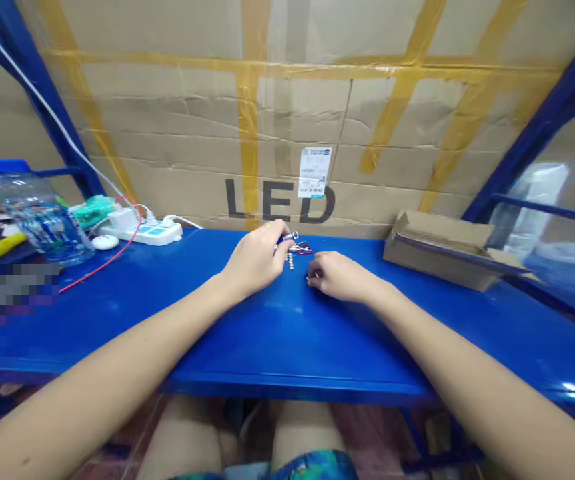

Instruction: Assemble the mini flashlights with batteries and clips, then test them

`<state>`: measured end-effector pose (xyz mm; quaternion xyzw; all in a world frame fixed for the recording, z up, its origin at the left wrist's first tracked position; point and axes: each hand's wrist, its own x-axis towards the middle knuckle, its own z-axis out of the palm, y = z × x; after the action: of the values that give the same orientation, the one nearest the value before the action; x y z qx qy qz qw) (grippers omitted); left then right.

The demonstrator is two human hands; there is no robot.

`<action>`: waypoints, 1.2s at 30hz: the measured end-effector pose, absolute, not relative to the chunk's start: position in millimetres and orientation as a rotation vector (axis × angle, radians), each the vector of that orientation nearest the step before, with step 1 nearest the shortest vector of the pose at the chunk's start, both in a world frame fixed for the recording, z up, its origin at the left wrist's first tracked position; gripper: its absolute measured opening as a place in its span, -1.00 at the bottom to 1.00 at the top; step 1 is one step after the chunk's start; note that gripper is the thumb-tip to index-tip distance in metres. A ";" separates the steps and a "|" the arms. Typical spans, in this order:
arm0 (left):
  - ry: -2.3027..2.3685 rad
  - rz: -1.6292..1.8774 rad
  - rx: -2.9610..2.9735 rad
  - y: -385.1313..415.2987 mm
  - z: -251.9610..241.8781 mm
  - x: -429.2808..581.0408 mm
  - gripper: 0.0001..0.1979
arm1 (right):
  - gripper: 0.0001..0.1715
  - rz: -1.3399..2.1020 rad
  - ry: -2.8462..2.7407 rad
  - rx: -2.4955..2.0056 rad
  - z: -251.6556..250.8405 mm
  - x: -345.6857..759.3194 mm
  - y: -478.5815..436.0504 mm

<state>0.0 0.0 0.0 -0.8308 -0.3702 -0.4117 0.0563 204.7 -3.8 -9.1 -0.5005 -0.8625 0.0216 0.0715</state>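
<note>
My left hand (260, 257) reaches over the blue table, its thumb and fingers pinched on a small silver-and-dark-blue metal piece (288, 237) whose kind I cannot make out. Just below and beside its fingertips lie several small shiny metal parts (291, 260) and thin red and dark wires (304, 248). To the right, my right hand (340, 275) rests low at the tabletop with its fingers curled together. A tiny light-coloured bit shows at those fingertips, too small to name.
The blue metal table (247, 347) backs onto a large taped cardboard box (177, 133) marked LED. At left are a water bottle (42, 217), a white power strip (154, 232) and a red wire (102, 268). An open small carton (437, 257) sits at right.
</note>
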 end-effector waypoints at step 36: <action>-1.196 -1.265 -2.910 -1.7 -7.4 5.8 -0.90 | -0.88 0.562 -1.862 -1.021 -11.5 192.2 -1.0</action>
<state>5.8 -1.7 -7.4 -0.8514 -0.3501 -0.3702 -0.1245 192.2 -1.0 -11.5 -0.4139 -0.7549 0.2279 0.4549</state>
